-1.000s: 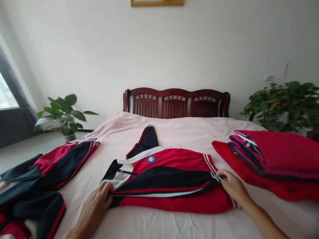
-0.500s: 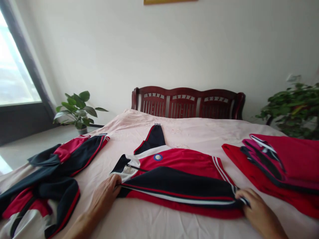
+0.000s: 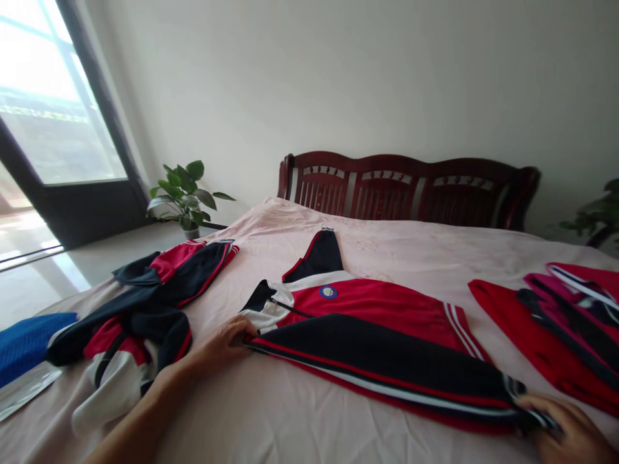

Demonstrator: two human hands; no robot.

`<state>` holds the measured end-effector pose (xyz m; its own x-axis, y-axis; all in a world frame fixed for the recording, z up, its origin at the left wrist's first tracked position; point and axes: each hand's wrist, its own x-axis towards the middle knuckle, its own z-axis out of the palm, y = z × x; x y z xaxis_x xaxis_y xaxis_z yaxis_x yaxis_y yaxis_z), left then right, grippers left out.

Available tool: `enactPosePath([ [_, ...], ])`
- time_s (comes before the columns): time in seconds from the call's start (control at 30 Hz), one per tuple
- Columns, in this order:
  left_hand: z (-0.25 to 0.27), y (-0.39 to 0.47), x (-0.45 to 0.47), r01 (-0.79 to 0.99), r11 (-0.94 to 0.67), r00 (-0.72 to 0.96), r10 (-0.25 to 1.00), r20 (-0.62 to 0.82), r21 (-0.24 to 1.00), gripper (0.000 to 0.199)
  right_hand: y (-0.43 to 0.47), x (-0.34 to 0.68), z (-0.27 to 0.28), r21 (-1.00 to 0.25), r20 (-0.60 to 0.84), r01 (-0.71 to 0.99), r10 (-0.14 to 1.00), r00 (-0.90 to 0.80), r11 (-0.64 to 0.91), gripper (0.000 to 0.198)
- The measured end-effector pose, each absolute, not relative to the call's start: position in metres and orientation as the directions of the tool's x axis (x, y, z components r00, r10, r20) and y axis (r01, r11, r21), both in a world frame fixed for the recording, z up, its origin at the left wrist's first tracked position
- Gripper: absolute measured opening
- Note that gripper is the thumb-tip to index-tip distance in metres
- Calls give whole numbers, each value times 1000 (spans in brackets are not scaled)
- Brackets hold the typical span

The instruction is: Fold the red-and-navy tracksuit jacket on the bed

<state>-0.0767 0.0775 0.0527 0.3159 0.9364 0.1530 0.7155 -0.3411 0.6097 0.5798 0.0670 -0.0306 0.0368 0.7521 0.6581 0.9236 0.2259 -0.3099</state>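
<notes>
A red, navy and white zip jacket [image 3: 387, 303] lies front up on the pink bedsheet [image 3: 416, 248], its collar to the left and striped hem to the right. One navy sleeve points toward the headboard; the near sleeve [image 3: 377, 351] is stretched lengthwise across the front. My left hand [image 3: 232, 338] pinches the jacket at the shoulder, beside the collar. At the striped cuff, my right hand [image 3: 565, 419] is closed on the end of that sleeve. A round blue badge [image 3: 328, 292] shows on the chest.
On the left lies a crumpled navy, red and white jacket [image 3: 159, 296], with a blue item [image 3: 33, 338] beyond it. Folded red and dark clothes [image 3: 522, 328] are stacked at right. A wooden headboard [image 3: 387, 187] and a potted plant [image 3: 186, 193] stand behind.
My right hand has drawn the sleeve's cuff end to the right and nearer, so the sleeve lies straighter. My left hand keeps its hold at the shoulder. The view has turned left.
</notes>
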Motion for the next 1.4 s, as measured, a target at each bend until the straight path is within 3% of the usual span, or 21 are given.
enactPosePath([
  [0.13, 47, 82, -78, 776, -300, 277, 952, 128, 554, 14, 67, 571, -22, -358, 672, 908, 736, 88, 218, 35],
  [0.3, 44, 80, -79, 863, -267, 219, 963, 159, 428, 24, 54, 539, 8, -193, 757, 941, 652, -36, 276, 30],
  [0.53, 42, 78, -80, 911, -232, 185, 969, 164, 341, 26, 42, 534, 14, -55, 789, 977, 609, -82, 204, 27],
  [0.83, 39, 80, -81, 958, -153, 117, 981, 153, 245, 25, 31, 527, 24, -90, 695, 984, 717, -50, 155, 28],
  [1.1, 36, 75, -70, 980, -144, 122, 981, 153, 138, 32, 37, 532, 21, -229, 599, 953, 801, -22, 197, 28],
  [1.27, 43, 61, -42, 993, -117, 121, 910, 398, -34, 51, 38, 548, 18, -512, 580, 814, 810, 92, 274, 34],
  [1.33, 46, 61, -27, 974, -227, 207, 843, 496, -19, 48, 37, 543, 24, -621, 545, 738, 822, 164, 265, 32],
  [1.4, 51, 66, -8, 929, -370, 305, 773, 556, 5, 42, 40, 526, 35, -634, 515, 728, 845, 144, 262, 33],
])
